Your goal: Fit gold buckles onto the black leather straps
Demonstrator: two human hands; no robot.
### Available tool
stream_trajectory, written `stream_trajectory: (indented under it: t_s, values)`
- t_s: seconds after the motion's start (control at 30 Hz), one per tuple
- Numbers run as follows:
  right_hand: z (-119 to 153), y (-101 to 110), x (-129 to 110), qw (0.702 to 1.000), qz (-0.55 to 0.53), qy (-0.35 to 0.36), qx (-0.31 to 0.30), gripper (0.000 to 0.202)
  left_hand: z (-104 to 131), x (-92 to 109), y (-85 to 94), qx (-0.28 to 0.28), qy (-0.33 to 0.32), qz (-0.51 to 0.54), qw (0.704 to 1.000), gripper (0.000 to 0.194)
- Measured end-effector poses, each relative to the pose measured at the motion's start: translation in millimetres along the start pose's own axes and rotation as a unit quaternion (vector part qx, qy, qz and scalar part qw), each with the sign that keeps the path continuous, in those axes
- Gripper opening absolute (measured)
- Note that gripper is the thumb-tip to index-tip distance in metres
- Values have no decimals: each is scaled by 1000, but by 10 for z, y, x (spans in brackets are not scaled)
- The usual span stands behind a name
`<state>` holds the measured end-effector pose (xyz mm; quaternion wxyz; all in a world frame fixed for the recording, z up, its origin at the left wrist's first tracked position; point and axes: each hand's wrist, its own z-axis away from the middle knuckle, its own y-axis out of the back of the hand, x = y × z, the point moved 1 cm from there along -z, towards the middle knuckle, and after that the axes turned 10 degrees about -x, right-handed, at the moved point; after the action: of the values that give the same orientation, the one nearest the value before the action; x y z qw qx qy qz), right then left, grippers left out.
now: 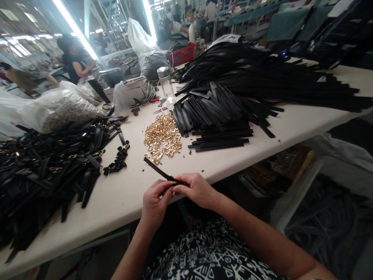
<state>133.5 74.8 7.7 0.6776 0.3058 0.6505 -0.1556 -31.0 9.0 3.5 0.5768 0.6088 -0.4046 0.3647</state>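
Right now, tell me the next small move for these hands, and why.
Probably adjust the near end of the black strap before letting go: the left hand and right hand both pinch it there, while its far end sticks out unheld.

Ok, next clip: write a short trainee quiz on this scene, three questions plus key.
1. True or false: the left hand and the right hand both hold the black strap.
2. What is heaped between the small black parts and the black strips? a) gold metal pieces b) red blocks c) white cords
3. Fill in: the basket beyond the bottle is ___.
Key: 1 true; 2 a; 3 red.
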Motion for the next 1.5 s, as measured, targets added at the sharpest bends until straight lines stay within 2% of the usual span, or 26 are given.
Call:
stream_trajectory:
  t_s: [0.07, 0.13, 0.3, 0.47, 0.6, 0.7, 0.77, 0.83, 0.97, 1.03, 1.17, 1.3, 1.5]
  values:
    - [-11, 8, 22, 1000, -14, 3, 0, 15, 2, 2, -6, -14, 12, 38, 999, 14]
    - [-15, 4, 39, 1000, 18, 6, 5, 16, 13, -15, -19, -11, 26, 68, 997, 14]
    - [-11, -65, 53, 996, 81, -24, 42, 16, 28, -38, -85, 36, 31, 78, 996, 13]
    - [1, -105, 50, 995, 51, -37, 78, 15, 7, -25, -153, 77, 47, 111, 990, 12]
    - [33, -78, 37, 997, 9, -39, 73, 15, -21, -93, -156, 104, 100, 251, 957, 24]
    - [52, -71, 6, 998, 0, -41, 52, 15, -62, -113, -122, 73, 148, 344, 924, 35]
    - [56, -83, -13, 998, -14, -41, 41, 15, -96, -86, -94, 43, 171, 365, 914, 41]
    - [51, -99, -20, 998, -31, -43, 37, 15, -127, -47, -77, 22, 193, 381, 904, 38]
    - [24, -103, 5, 997, -37, -61, 39, 16, -154, -12, -101, 31, 215, 436, 873, 36]
    - [15, -94, 7, 997, -17, -64, 43, 16, -134, -18, -133, 51, 205, 420, 883, 37]
    - [39, -93, -47, 998, 18, -47, 42, 17, -60, 0, -203, 82, 175, 317, 929, 43]
    - [23, -56, 29, 997, 44, -55, 13, 28, -111, -6, -224, 61, 176, 309, 933, 52]
    - [-71, -28, 212, 992, 112, -63, -5, 30, -111, -71, -244, 82, 153, 277, 945, 39]
